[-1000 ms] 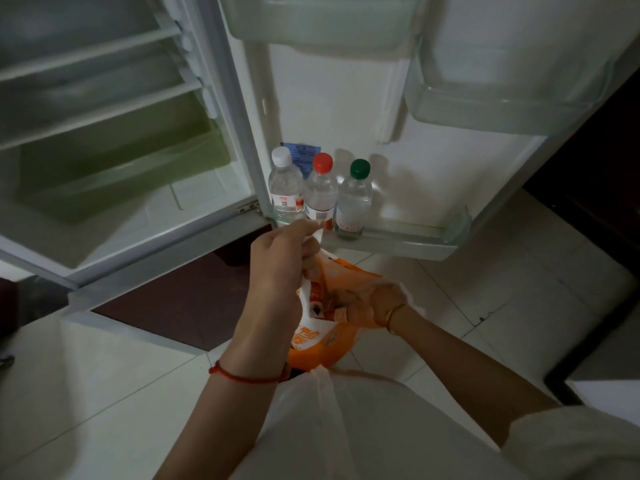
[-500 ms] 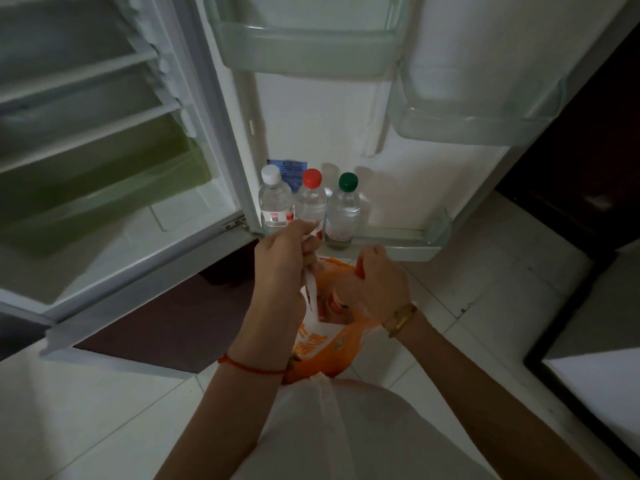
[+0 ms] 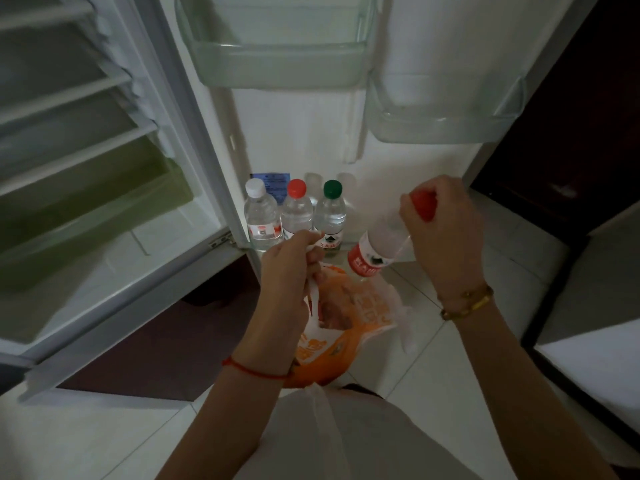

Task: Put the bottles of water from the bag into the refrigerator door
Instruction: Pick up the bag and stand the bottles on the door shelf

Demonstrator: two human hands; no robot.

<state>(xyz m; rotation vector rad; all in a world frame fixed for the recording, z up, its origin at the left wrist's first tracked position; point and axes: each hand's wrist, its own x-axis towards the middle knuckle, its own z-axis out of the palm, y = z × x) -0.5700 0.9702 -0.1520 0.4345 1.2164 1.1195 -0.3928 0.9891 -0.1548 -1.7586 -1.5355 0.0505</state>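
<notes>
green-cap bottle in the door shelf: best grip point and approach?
Take the green-cap bottle by its neck and cap, coming from above. It stands upright in the door shelf, the red-cap bottle tight against its left, the shelf rail across its lower body; only the top and right side are free.

Clear, glossy plastic bottles [image 3: 295,216] stand in a translucent, smooth plastic door shelf [image 3: 277,69]; the held bottle [image 3: 379,249] carries a shiny red film label. The orange bag [image 3: 341,327] is thin, crinkled plastic, the floor [image 3: 446,348] glazed tile, the bracelet [image 3: 465,301] polished gold-coloured metal
</notes>
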